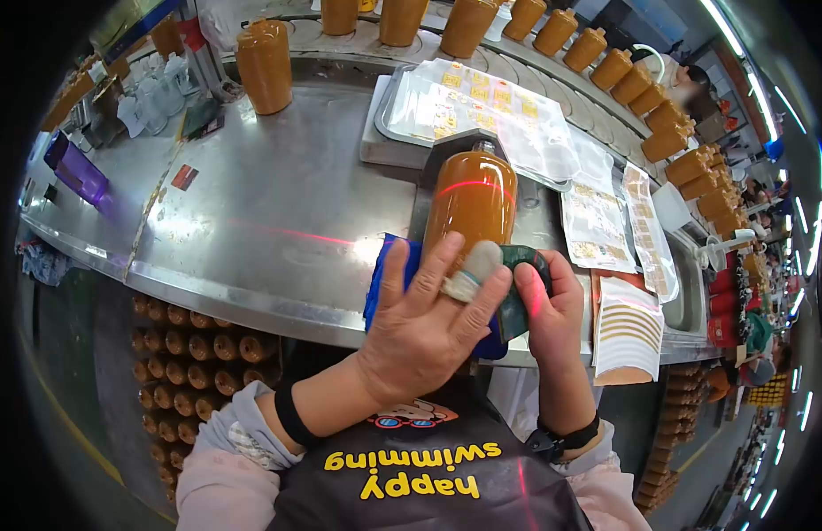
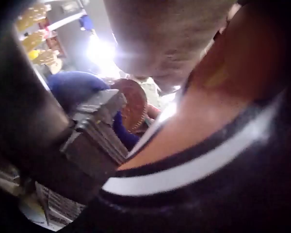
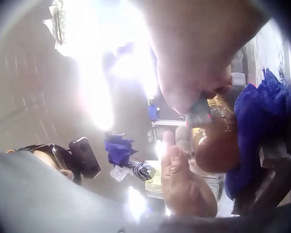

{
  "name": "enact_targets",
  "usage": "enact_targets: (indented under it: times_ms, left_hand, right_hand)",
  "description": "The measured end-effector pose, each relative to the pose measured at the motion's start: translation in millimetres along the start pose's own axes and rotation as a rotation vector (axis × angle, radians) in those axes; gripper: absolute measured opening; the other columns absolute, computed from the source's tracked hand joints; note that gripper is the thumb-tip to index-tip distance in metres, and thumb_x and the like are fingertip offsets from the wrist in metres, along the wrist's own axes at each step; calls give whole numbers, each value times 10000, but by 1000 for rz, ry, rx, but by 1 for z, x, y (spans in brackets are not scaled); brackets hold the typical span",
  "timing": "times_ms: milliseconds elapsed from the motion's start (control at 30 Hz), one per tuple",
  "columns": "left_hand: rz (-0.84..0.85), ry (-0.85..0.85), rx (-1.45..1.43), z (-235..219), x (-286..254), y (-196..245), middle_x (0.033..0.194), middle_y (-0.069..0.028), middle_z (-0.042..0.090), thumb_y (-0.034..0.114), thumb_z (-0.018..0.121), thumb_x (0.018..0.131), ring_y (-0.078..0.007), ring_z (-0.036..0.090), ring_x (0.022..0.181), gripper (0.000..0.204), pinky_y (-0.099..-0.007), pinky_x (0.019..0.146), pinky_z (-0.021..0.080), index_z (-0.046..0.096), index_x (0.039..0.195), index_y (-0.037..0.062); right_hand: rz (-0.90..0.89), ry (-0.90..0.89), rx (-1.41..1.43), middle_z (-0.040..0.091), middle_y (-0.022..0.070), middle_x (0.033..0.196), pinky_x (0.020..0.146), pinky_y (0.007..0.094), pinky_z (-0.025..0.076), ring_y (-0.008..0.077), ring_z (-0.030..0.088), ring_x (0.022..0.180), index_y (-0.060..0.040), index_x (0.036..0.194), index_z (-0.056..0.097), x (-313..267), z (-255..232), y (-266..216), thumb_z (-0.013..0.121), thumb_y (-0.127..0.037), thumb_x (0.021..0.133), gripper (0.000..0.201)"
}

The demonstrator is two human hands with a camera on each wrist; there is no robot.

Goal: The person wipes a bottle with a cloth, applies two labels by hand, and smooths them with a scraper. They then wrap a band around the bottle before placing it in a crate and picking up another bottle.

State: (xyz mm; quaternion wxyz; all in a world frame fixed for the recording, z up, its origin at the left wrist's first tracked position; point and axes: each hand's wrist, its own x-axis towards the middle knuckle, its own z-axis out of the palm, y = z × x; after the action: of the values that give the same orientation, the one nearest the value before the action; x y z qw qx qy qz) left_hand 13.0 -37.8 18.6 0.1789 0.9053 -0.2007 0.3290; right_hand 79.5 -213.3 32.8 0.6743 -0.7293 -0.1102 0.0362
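Note:
A glossy amber-brown bottle (image 1: 473,203) lies with its neck pointing away from me, in a dark holder (image 1: 442,152). Its round base (image 2: 132,104) shows in the left wrist view, and gold print (image 3: 218,107) marks its side. My left hand (image 1: 415,336) lies over the near end, fingers spread and straight, with pale covers (image 1: 482,258) on fingers. From the right, my right hand (image 1: 552,310) pinches a dark green flat pad (image 1: 514,305) between thumb and fingers, right beside the left fingertips. A blue cloth (image 1: 375,292) sits under the bottle's near end.
Sheets with gold prints (image 1: 482,102) lie on a tray behind the bottle; more sheets (image 1: 597,226) are at right. Curved gold-striped paper (image 1: 628,332) overhangs the front edge. Another brown bottle (image 1: 264,66) stands at back left. Bottles line a conveyor (image 1: 517,62) behind.

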Motion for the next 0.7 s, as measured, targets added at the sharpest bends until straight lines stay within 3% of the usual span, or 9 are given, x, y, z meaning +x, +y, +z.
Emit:
enact_targets:
  times_ms: [67, 167, 200, 300, 333, 433, 500, 633, 700]
  left_hand:
    - [-79, -16, -102, -4, -2, -5, 1298, -185, 592, 338, 754, 799, -423, 461, 1314, 739, -604, 1154, 142, 474, 1417, 46]
    - [-106, 30, -216, -1, -6, -15, 1307, -217, 576, 390, 754, 788, -439, 494, 1273, 809, -565, 1143, 233, 444, 1423, -4]
    - [-84, 20, -216, -3, -8, -19, 1344, -258, 537, 416, 733, 823, -459, 513, 1245, 839, -524, 1127, 290, 399, 1427, -62]
    - [-296, 73, -570, 10, -27, -28, 1423, -218, 486, 409, 717, 836, -413, 487, 1291, 866, -548, 1122, 296, 336, 1464, -51]
    - [-376, -7, -615, 8, -31, -30, 1441, -223, 463, 422, 684, 869, -415, 458, 1323, 870, -558, 1143, 244, 291, 1478, -59]
    - [-251, 44, -342, 3, -30, -28, 1432, -207, 485, 389, 657, 900, -396, 440, 1349, 779, -564, 1164, 172, 342, 1471, -36]
    - [-98, 11, -245, -8, -22, -22, 1405, -189, 520, 355, 643, 913, -382, 440, 1355, 700, -565, 1171, 136, 391, 1453, -13]
    - [89, -43, -97, -4, -17, -18, 1372, -200, 553, 289, 615, 941, -394, 410, 1376, 588, -569, 1170, 142, 451, 1405, -35]
    - [25, -6, -108, -4, -14, -15, 1338, -192, 581, 239, 602, 946, -380, 441, 1357, 550, -567, 1173, 133, 456, 1409, -19]
  right_hand:
    - [18, 6, 15, 642, 2, 886, 702, 196, 455, 43, 546, 786, 3, 1047, 615, -4, -1, 2, 663, -154, 949, 191]
    - [14, 13, 65, 634, -7, 878, 694, 193, 450, 37, 536, 786, 0, 1024, 611, -5, -2, 3, 668, -163, 947, 189]
    - [0, 15, 79, 631, -11, 875, 691, 194, 448, 34, 531, 785, -2, 1019, 609, -6, -2, 2, 667, -164, 947, 187]
    - [-34, 2, 109, 622, -12, 858, 673, 198, 446, 27, 522, 767, -8, 1010, 601, -11, 4, -5, 666, -160, 947, 176]
    - [-46, -6, 119, 620, -12, 851, 665, 200, 447, 25, 520, 759, -11, 1009, 598, -12, 8, -6, 665, -157, 947, 172]
    - [-62, 21, -28, 617, -9, 829, 637, 194, 443, 20, 515, 715, -17, 1011, 591, -6, -1, 17, 664, -149, 947, 164]
    - [5, 113, 94, 619, -13, 813, 615, 181, 446, 20, 533, 697, -17, 989, 584, -9, -8, 12, 644, -137, 959, 138]
    - [-28, 25, 230, 622, -21, 834, 645, 185, 453, 19, 539, 729, -26, 1013, 587, -14, 11, -3, 659, -121, 947, 136]
    - [-61, -9, 116, 609, -24, 827, 644, 198, 444, 26, 514, 734, -19, 1000, 593, -13, 15, 2, 666, -136, 942, 150]
